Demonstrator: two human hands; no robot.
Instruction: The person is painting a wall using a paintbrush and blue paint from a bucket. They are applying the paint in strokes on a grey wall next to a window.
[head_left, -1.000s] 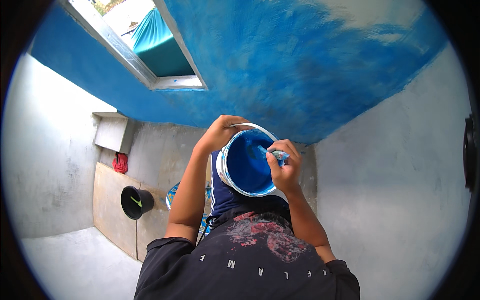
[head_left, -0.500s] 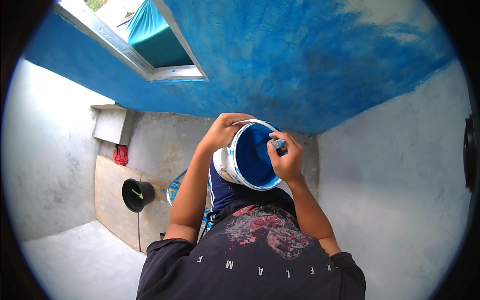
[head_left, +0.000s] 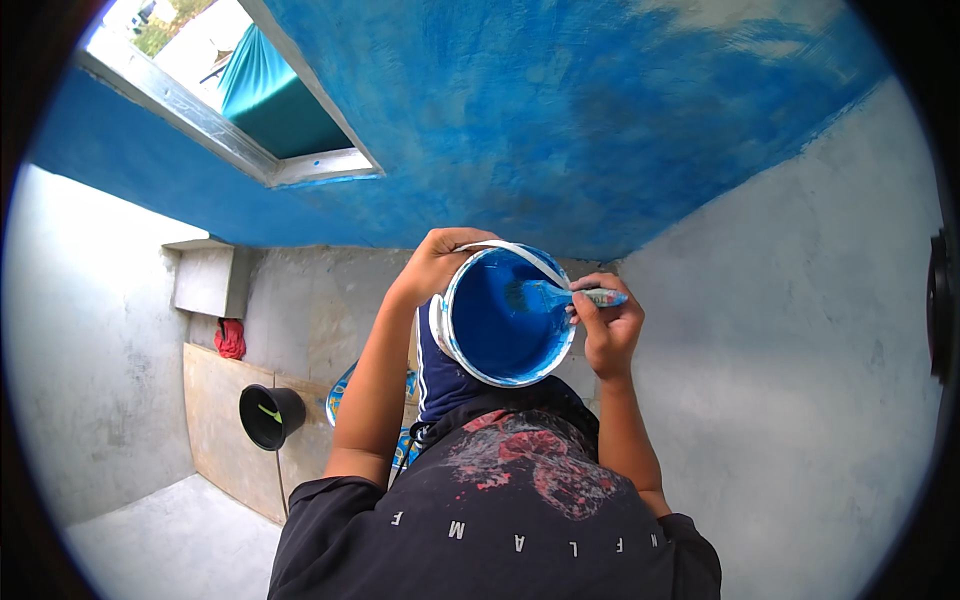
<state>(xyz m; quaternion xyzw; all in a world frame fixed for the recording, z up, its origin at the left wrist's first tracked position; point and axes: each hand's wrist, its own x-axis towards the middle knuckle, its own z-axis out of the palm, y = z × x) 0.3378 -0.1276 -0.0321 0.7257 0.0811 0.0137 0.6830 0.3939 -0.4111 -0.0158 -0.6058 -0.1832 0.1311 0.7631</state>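
A white paint bucket [head_left: 439, 335] is held up before my body, its mouth tilted toward me. Blue paint [head_left: 497, 340] coats its inside and lies at the bottom. My left hand [head_left: 432, 264] is closed on its far left rim, by the white handle [head_left: 520, 254] that arches over the opening. In my right hand [head_left: 612, 328], at the right rim, is a paintbrush [head_left: 597, 298] gripped by its paint-smeared handle. The brush points left, its dark, blue-stained bristles over the inside of the bucket. Whether the bristles touch paint I cannot tell.
Ahead rises a wall [head_left: 520, 130] painted patchy blue, with a window frame [head_left: 325, 166] at the left. Bare grey walls stand on both sides. On the tiled surface lower left is a black bucket [head_left: 293, 408]; a red cloth [head_left: 230, 338] hangs near a grey block [head_left: 208, 280].
My right hand has moved right and turned, bringing the brush from mostly hidden to lying sideways over the bucket's mouth. The bucket has shifted slightly left in view.
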